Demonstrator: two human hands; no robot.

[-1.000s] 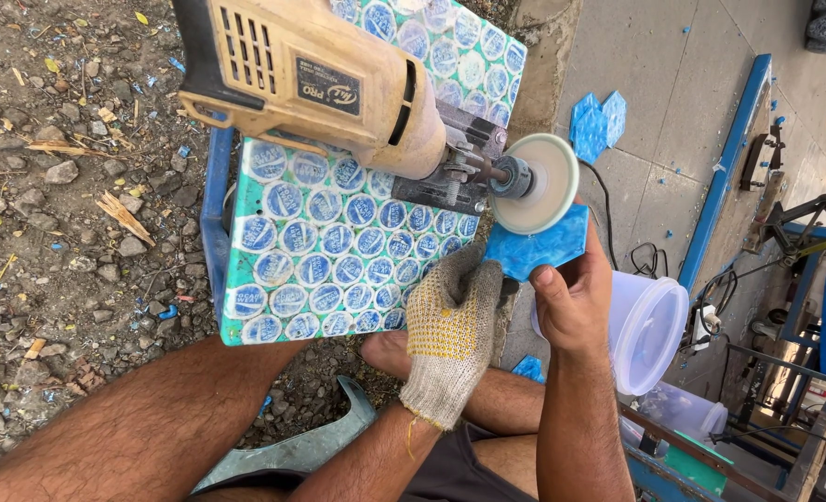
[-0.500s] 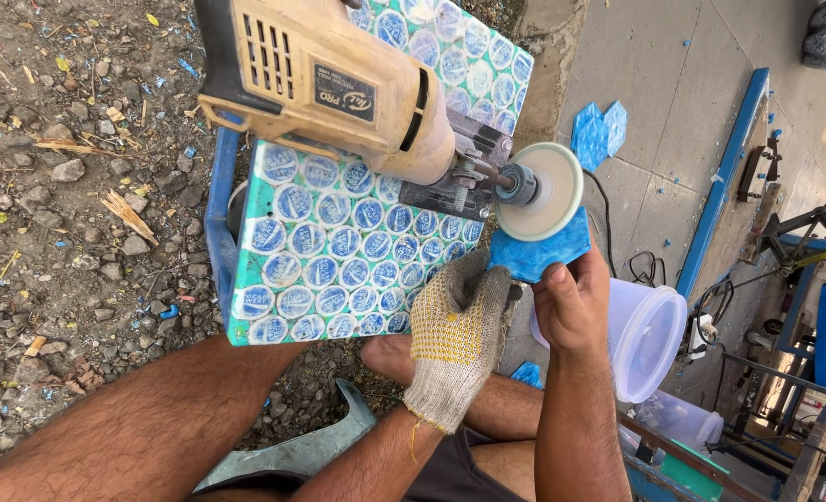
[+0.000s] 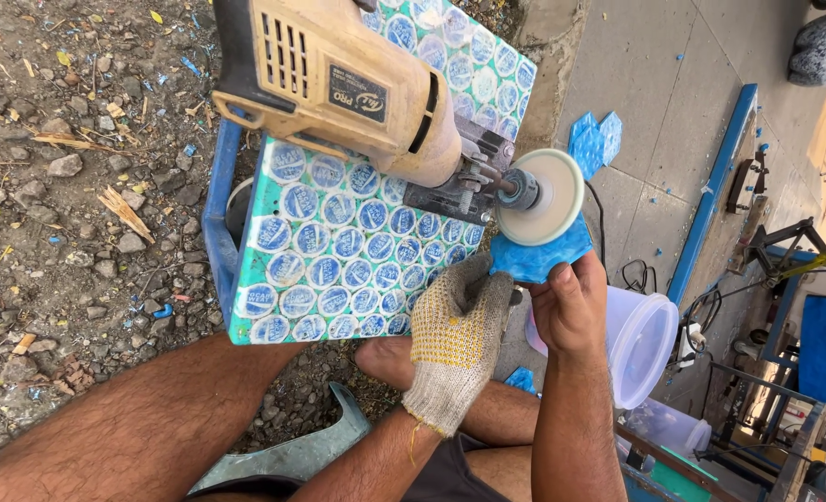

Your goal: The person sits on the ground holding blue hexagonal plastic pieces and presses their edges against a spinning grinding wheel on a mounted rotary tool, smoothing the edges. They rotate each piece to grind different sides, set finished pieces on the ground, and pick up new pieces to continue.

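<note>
While the gloved left hand (image 3: 455,344) and bare right hand (image 3: 569,311) both pinch the blue piece (image 3: 539,260) against the disc (image 3: 541,197), it looks thin, stiff, light and chip-prone; best held by its lower edge, beside the worktop (image 3: 339,251).

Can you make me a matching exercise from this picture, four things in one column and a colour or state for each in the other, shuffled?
Things:
1. left hand
2. right hand
3. power tool
4. plastic bucket

Descriptions:
A. translucent whitish, lying on its side
B. bare, gripping a blue plastic piece
C. wears a knitted work glove
D. tan body, fixed on a bottle-cap patterned board, white polishing disc at its end

Pairs: 1-C, 2-B, 3-D, 4-A
</note>
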